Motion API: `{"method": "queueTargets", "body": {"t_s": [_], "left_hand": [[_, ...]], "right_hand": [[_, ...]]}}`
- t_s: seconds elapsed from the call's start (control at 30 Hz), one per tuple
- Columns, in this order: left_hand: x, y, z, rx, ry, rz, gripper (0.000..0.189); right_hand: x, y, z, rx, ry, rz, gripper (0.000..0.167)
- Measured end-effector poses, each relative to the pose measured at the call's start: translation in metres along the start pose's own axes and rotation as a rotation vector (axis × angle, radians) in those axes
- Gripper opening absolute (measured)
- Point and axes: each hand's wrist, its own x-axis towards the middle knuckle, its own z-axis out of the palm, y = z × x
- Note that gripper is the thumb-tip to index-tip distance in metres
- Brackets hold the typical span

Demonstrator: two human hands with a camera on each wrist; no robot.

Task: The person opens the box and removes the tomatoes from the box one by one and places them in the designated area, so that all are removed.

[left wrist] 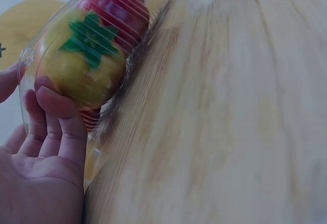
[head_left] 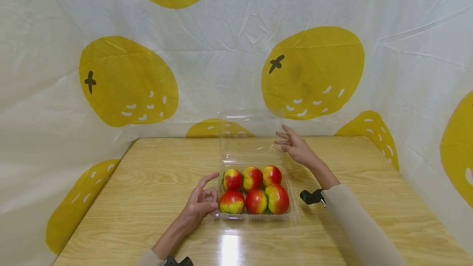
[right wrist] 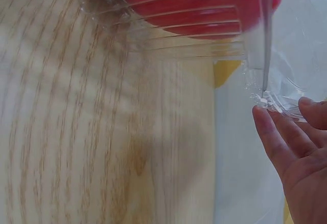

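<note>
A clear plastic clamshell box [head_left: 258, 216] sits on the table with its transparent lid [head_left: 249, 134] raised at the back. Two rows of glossy red-and-yellow fruits [head_left: 256, 201] fill it; one shows a green star-shaped leaf top [left wrist: 91, 37]. My left hand [head_left: 199, 200] holds the box's left side, thumb at the near corner, index finger stretched along the side and the others curled against the wall. At the lid's right edge is my right hand [head_left: 297, 147], fingers spread and fairly straight, fingertips right at the clear rim [right wrist: 265, 100].
The wooden table [head_left: 159, 167] ends at a white cloth backdrop [head_left: 221, 81] printed with big yellow fruits, which also hangs on both sides. A black wrist mount [head_left: 312, 196] sticks out from the right sleeve [head_left: 358, 225]. Light glares on the table in front of the box.
</note>
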Motion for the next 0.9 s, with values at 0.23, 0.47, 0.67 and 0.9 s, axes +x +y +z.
{"method": "queueTargets", "body": {"t_s": [0.23, 0.47, 0.67, 0.9], "left_hand": [[-0.001, -0.001, 0.000, 0.001, -0.004, 0.000, 0.078], [-0.001, -0.002, -0.002, -0.004, -0.018, 0.018, 0.075], [-0.001, -0.003, -0.003, -0.001, -0.037, 0.052, 0.073], [-0.001, -0.004, -0.004, 0.007, -0.050, 0.039, 0.071]], "right_hand": [[0.001, 0.006, 0.002, 0.002, -0.004, 0.011, 0.078], [0.002, 0.012, 0.003, 0.036, -0.019, 0.018, 0.079], [0.003, 0.016, 0.005, 0.047, -0.027, 0.028, 0.077], [0.000, 0.020, 0.007, 0.005, -0.042, 0.055, 0.073]]}}
